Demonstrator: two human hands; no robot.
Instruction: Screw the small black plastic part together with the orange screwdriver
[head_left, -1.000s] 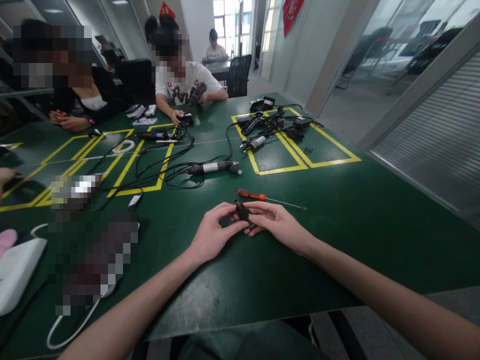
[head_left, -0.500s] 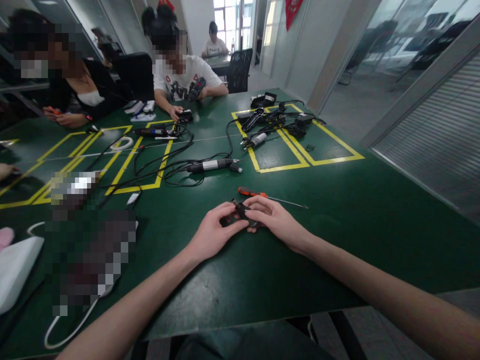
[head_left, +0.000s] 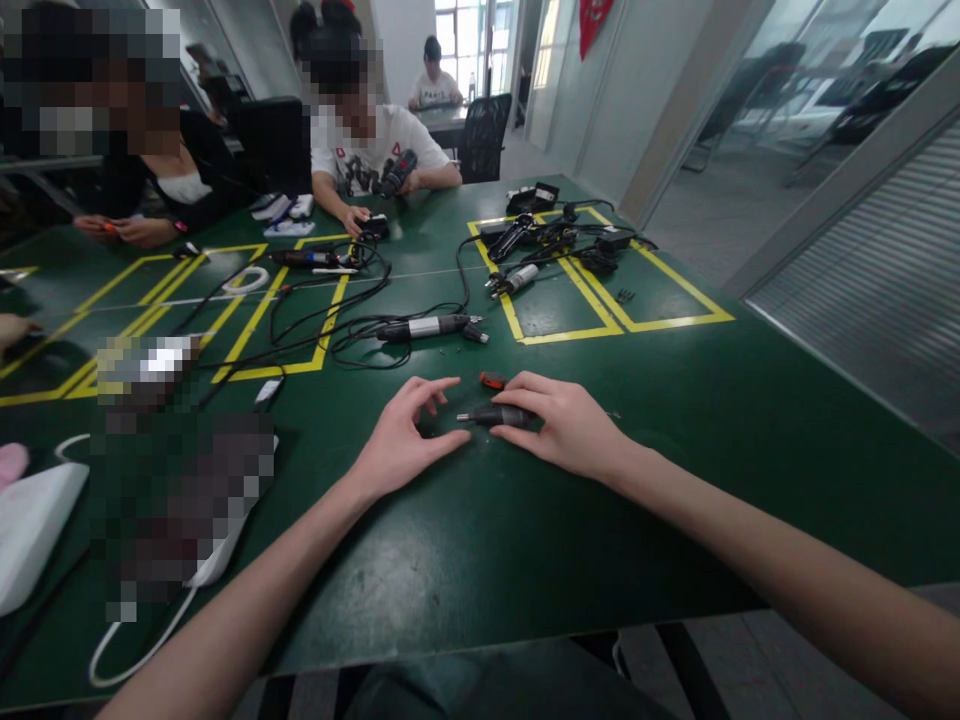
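My right hand [head_left: 559, 415] grips a black, rounded tool piece [head_left: 495, 416] from its right end. Its short metal tip points left, and the palm side of the piece is hidden. Just left of that tip, my left hand [head_left: 409, 435] is open, thumb and fingers apart with nothing between them. Behind the right hand lies a screwdriver with an orange and black handle [head_left: 492, 380]; the hand covers most of its shaft.
A grey and black pen-like electric tool [head_left: 427, 328] with a coiled cable lies beyond my hands. More tools and cables [head_left: 517, 280] rest among yellow tape boxes. A white power strip [head_left: 225, 550] is at left. Two people sit across the green table [head_left: 675, 400].
My left hand has let go of the black piece and drawn away to the left. The right hand has turned the piece nearly level, tip to the left, and now covers more of the screwdriver.
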